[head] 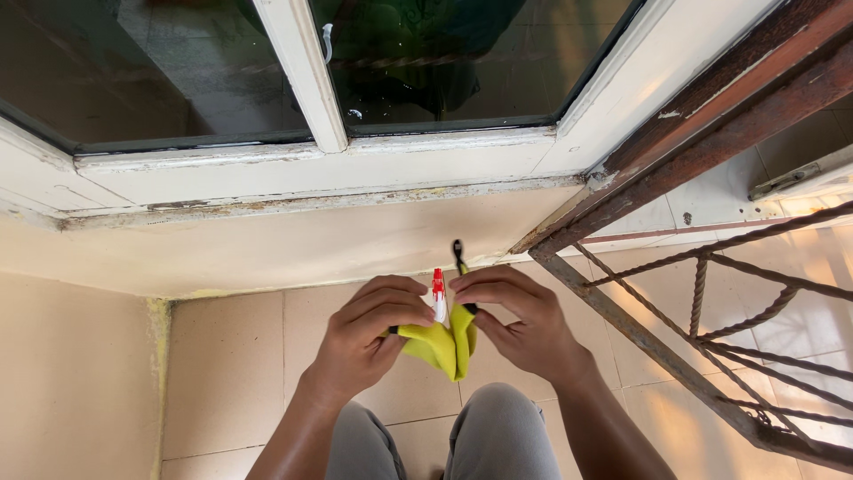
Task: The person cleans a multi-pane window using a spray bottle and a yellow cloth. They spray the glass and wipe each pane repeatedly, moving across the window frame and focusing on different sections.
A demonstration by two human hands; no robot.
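My left hand (369, 333) and my right hand (520, 322) meet in front of me over a tiled floor. Between them hangs a yellow cloth (442, 345), pinched by both. A small white tube with a red cap (438, 298) stands upright at my left fingertips, held together with the cloth. My right thumb and fingers pinch a thin black tool (460, 262) that sticks up above the cloth. My grey-trousered knees (484, 436) show below the hands.
A white-framed window (306, 89) with dark glass and a worn, peeling sill (293, 191) runs across the top. A rusty metal grille with twisted bars (711, 293) stands open on the right. Beige floor tiles (227, 373) lie beneath, a beige wall at left.
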